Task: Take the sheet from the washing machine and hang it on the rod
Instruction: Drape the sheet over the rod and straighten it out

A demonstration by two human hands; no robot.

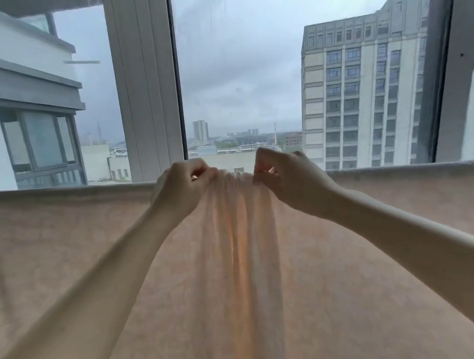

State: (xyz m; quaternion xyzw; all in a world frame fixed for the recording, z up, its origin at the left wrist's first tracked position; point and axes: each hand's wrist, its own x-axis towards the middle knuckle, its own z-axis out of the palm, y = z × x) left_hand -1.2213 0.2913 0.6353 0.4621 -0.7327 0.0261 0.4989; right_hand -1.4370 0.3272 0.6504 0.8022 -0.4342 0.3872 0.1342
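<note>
Both hands pinch the sheet (247, 265), hiding the rod.

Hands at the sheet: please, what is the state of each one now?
Left hand: fingers curled, pinching the sheet at its top edge.
Right hand: the same, pinching the sheet.

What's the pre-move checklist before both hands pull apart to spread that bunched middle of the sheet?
1. Left hand grips the sheet top edge: ok.
2. Right hand grips the top edge: ok.
3. Sheet draped over the rod, both sides hanging: ok, though the rod itself is covered.
4. Middle flat: not ok, gathered folds between the hands.
5. Edge outboard of the hands straight: ok.
6. Bottom hem off the floor: cannot tell.
</note>
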